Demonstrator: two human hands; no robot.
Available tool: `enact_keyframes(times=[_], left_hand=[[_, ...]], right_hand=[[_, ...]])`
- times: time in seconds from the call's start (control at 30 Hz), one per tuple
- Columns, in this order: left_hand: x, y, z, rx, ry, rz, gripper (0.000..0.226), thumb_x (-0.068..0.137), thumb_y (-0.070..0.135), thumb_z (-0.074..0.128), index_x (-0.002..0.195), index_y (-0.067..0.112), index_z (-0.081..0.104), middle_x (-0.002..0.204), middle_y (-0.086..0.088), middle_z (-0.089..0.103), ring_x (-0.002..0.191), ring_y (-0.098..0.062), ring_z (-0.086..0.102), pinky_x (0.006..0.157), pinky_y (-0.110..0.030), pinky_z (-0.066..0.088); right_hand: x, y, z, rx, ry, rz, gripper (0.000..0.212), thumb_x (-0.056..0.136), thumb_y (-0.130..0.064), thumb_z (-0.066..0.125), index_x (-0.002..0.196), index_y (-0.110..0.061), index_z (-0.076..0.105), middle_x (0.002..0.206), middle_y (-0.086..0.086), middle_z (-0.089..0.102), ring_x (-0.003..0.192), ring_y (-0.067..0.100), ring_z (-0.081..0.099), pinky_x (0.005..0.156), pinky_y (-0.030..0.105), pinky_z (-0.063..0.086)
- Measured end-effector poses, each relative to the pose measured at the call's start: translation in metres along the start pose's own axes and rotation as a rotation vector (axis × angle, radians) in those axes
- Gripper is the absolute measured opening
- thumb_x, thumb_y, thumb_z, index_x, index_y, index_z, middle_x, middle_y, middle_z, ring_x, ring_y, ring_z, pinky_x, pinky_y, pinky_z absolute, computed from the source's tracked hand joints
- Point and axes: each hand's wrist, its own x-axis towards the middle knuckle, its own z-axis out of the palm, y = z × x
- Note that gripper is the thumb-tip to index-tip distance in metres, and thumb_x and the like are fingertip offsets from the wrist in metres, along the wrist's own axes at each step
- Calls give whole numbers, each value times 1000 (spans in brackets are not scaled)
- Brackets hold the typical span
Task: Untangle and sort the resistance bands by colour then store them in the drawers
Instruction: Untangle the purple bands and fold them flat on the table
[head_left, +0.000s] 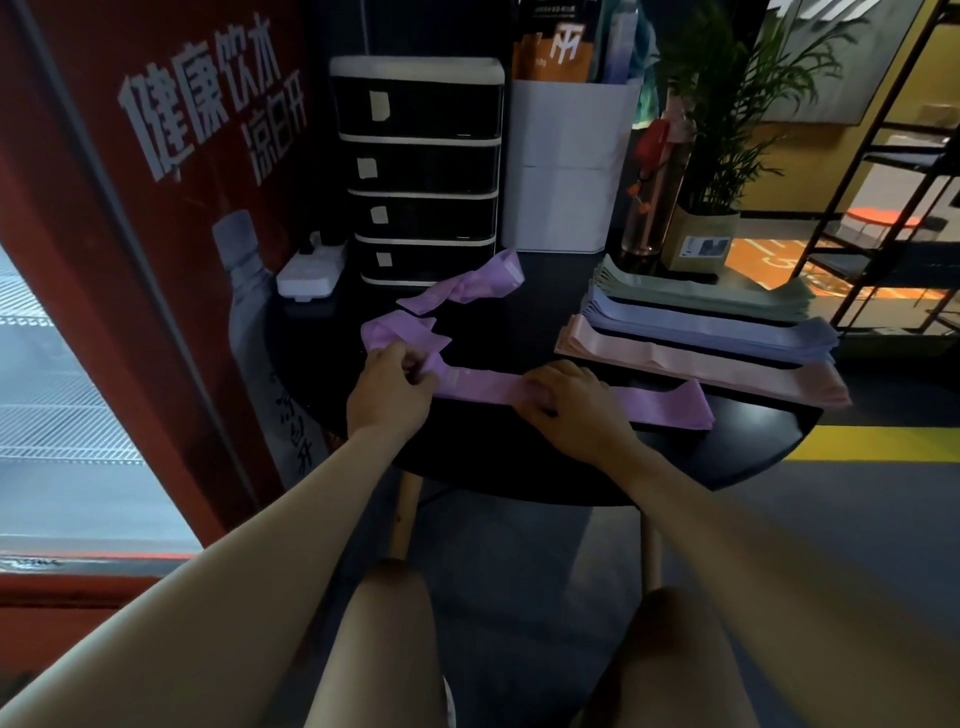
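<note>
Pinching the purple resistance band (483, 387) with my left hand (387, 395), I am pressing it onto the black surface (753, 441) under my right hand's (574, 402) curled fingers. Beyond are lying pink (727, 369), blue (727, 330) and green (717, 293) band stacks, then the drawer unit (421, 171).

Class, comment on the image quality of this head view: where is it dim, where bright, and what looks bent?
Head view: dim over the black table and drawer unit; brightest in the orange floor area at right; wide-angle lens bends the red poster edges; purple bands remain legible.
</note>
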Motion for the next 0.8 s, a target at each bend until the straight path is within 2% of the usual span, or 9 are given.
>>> enact_keyframes(times=[0.17,0.37,0.53,0.67,0.8], left_hand=[[9,9,-8,-101,63,29,11,91,21,58,95,11,58,105,-5,57,89,-15,55,74,-26,41],[45,1,-27,23,29,47,20,88,9,56,107,12,58,118,-10,50,97,-21,56,90,-36,48],[68,-13,-30,113,-41,28,30,82,9,63,110,16,56,117,-3,45,103,-23,56,92,-39,48],[83,-19,-25,120,-90,38,33,78,6,66,110,15,59,106,2,41,102,-24,57,92,-37,48],[96,-25,-23,124,-90,28,32,77,5,66,107,14,61,105,1,42,98,-24,57,86,-29,46]], right_hand=[[28,-6,-15,28,-6,-23,39,89,-33,57,125,-17,57,125,7,53,118,25,48,100,40,40],[90,-31,-6,79,-109,-100,30,86,-12,59,116,-12,62,119,8,58,105,26,56,90,35,47],[124,-41,11,84,-251,-187,23,81,-12,64,103,-6,66,103,10,64,90,27,59,82,41,51],[145,-40,20,110,-269,-231,24,85,-12,63,108,-6,65,106,7,64,93,24,58,82,32,47],[159,-43,33,136,-236,-259,13,89,-11,58,97,-2,64,99,8,62,83,17,52,71,26,38]])
